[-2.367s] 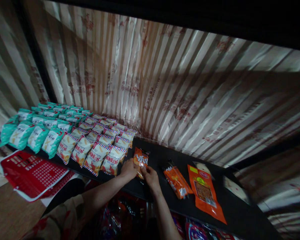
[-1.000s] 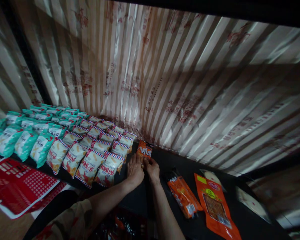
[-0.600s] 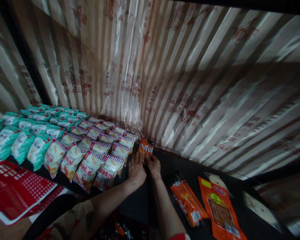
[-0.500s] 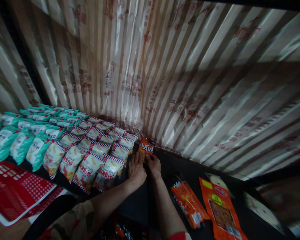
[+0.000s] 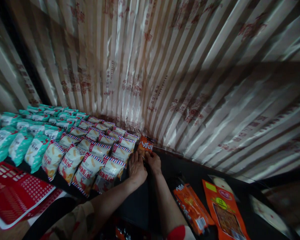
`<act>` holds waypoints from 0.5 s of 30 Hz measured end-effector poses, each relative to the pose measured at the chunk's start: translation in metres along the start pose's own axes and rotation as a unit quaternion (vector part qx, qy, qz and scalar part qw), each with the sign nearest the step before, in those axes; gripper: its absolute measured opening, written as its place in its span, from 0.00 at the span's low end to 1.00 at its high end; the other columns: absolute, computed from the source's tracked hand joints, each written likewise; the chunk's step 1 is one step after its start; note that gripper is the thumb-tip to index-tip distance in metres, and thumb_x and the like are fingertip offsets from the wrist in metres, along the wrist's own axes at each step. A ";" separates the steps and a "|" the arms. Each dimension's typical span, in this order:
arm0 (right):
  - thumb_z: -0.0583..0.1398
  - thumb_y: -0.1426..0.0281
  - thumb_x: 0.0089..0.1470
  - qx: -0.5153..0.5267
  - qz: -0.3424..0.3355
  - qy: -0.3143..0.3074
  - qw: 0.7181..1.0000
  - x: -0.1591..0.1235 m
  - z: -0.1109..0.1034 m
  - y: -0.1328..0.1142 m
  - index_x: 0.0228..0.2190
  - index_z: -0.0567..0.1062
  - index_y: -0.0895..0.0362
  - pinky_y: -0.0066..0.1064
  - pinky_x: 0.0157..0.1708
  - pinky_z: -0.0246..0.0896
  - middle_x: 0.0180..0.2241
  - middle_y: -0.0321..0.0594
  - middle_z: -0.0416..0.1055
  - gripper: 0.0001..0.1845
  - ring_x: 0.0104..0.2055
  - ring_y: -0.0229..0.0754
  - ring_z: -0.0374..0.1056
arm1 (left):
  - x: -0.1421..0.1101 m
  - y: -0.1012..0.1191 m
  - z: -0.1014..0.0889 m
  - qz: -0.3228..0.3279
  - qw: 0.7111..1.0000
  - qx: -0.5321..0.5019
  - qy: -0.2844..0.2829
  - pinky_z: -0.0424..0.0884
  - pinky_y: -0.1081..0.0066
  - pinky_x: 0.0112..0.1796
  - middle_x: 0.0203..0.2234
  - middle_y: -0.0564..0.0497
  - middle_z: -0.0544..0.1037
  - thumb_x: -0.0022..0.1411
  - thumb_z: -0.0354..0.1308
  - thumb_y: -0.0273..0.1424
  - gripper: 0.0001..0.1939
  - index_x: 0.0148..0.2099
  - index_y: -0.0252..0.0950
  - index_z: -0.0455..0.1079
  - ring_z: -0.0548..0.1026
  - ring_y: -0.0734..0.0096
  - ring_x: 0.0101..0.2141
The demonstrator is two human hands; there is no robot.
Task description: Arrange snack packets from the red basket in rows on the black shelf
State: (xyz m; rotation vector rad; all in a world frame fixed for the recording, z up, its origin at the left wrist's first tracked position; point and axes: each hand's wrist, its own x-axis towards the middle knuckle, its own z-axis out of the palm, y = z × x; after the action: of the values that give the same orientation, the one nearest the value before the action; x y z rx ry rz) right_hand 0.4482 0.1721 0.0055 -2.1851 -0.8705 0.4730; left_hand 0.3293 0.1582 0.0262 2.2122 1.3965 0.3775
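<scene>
An orange snack bag (image 5: pixel 145 145) stands at the back of the black shelf (image 5: pixel 137 203), close to the striped sheeting. My left hand (image 5: pixel 138 169) rests against its lower left part, fingers pointing away from me. My right hand (image 5: pixel 153 162) grips the lower right edge, with thumb and fingers bent in on the bag. Just left of my hands stand rows of white snack bags (image 5: pixel 110 171) with red and blue striped edges. Both hands partly cover the bottom of the orange bag.
Teal snack bags (image 5: pixel 36 146) fill the far left in rows. An orange snack packet (image 5: pixel 192 206) and a flat orange pouch (image 5: pixel 225 210) lie on the right, beside pale flat packs (image 5: pixel 268 213). A red patterned bag (image 5: pixel 17 190) is at lower left. Striped plastic sheeting (image 5: pixel 150 66) hangs behind.
My hands and the orange bag stay nearly in place, with only slight finger movement. The whole view has shifted a little.
</scene>
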 end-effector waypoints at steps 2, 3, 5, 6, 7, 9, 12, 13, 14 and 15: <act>0.55 0.60 0.50 -0.005 -0.002 -0.005 1.000 0.002 0.000 -0.002 0.38 0.76 0.58 0.30 0.36 0.62 0.36 0.45 0.76 0.18 0.39 0.44 0.71 | 0.000 -0.001 0.000 -0.005 1.000 -0.002 -0.002 0.48 0.58 0.59 0.63 0.44 0.51 0.54 0.47 0.24 0.32 0.63 0.30 0.52 0.49 0.57 0.62; 0.55 0.60 0.50 -0.006 -0.005 -0.008 1.000 0.003 0.000 -0.003 0.38 0.76 0.58 0.30 0.36 0.62 0.36 0.45 0.76 0.18 0.39 0.45 0.71 | 0.000 -0.001 0.000 -0.006 1.000 -0.003 0.000 0.48 0.58 0.59 0.63 0.44 0.51 0.54 0.47 0.24 0.33 0.63 0.30 0.51 0.48 0.56 0.62; 0.55 0.60 0.50 -0.008 -0.009 -0.010 1.000 0.005 0.000 -0.004 0.39 0.75 0.58 0.30 0.37 0.62 0.37 0.45 0.76 0.18 0.40 0.45 0.71 | 0.001 -0.002 0.001 -0.006 1.000 -0.007 0.004 0.48 0.57 0.59 0.63 0.43 0.50 0.54 0.47 0.24 0.33 0.64 0.30 0.50 0.48 0.56 0.62; 0.56 0.61 0.50 -0.010 -0.008 -0.007 1.000 0.005 0.001 -0.004 0.41 0.74 0.59 0.30 0.38 0.62 0.38 0.45 0.75 0.19 0.40 0.45 0.71 | 0.001 -0.003 0.001 -0.004 1.000 -0.009 0.005 0.48 0.57 0.59 0.63 0.43 0.50 0.54 0.47 0.24 0.34 0.64 0.30 0.50 0.48 0.56 0.62; 0.56 0.61 0.50 -0.011 -0.006 -0.002 1.000 0.006 0.001 -0.004 0.44 0.72 0.59 0.31 0.38 0.62 0.39 0.46 0.75 0.21 0.41 0.45 0.71 | 0.001 -0.003 0.002 -0.003 1.000 -0.009 0.006 0.48 0.57 0.59 0.63 0.43 0.50 0.54 0.48 0.24 0.34 0.63 0.30 0.50 0.48 0.56 0.62; 0.56 0.60 0.50 -0.015 0.002 0.010 1.000 0.005 0.003 -0.003 0.49 0.67 0.60 0.33 0.40 0.61 0.41 0.48 0.74 0.26 0.42 0.46 0.70 | 0.002 -0.003 0.002 -0.003 1.000 -0.009 0.010 0.49 0.57 0.59 0.63 0.43 0.50 0.54 0.47 0.24 0.33 0.63 0.30 0.52 0.48 0.56 0.62; 0.56 0.59 0.50 -0.008 0.002 0.019 1.000 0.000 0.006 0.000 0.52 0.63 0.59 0.33 0.41 0.62 0.41 0.48 0.73 0.29 0.43 0.47 0.70 | 0.002 -0.003 0.001 -0.003 1.000 -0.010 0.009 0.49 0.58 0.59 0.62 0.42 0.51 0.54 0.47 0.24 0.32 0.62 0.29 0.52 0.48 0.57 0.62; 0.55 0.59 0.51 0.000 -0.005 0.021 1.000 -0.002 0.007 0.001 0.52 0.63 0.59 0.33 0.42 0.62 0.42 0.47 0.73 0.29 0.44 0.46 0.70 | 0.002 -0.003 0.001 -0.004 1.000 -0.010 0.006 0.49 0.59 0.59 0.62 0.41 0.52 0.54 0.47 0.23 0.32 0.62 0.28 0.52 0.48 0.57 0.62; 0.55 0.59 0.51 0.006 -0.013 0.024 1.000 -0.005 0.008 0.002 0.53 0.62 0.59 0.32 0.42 0.61 0.43 0.47 0.73 0.29 0.44 0.46 0.70 | 0.002 -0.002 0.001 -0.005 1.000 -0.011 0.003 0.49 0.59 0.59 0.62 0.41 0.52 0.54 0.47 0.23 0.32 0.62 0.27 0.52 0.48 0.56 0.62; 0.54 0.60 0.52 0.009 -0.023 0.029 0.999 -0.007 0.009 0.003 0.53 0.61 0.60 0.32 0.44 0.61 0.44 0.48 0.72 0.30 0.45 0.45 0.69 | 0.002 -0.002 0.001 -0.006 1.000 -0.010 0.002 0.49 0.60 0.59 0.62 0.40 0.51 0.54 0.46 0.23 0.32 0.62 0.26 0.52 0.48 0.56 0.62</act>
State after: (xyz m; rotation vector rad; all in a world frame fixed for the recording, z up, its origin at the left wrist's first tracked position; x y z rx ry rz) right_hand 0.4396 0.1701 -0.0027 -2.1471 -0.8785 0.3910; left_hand 0.3294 0.1606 0.0239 2.1865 1.4020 0.3908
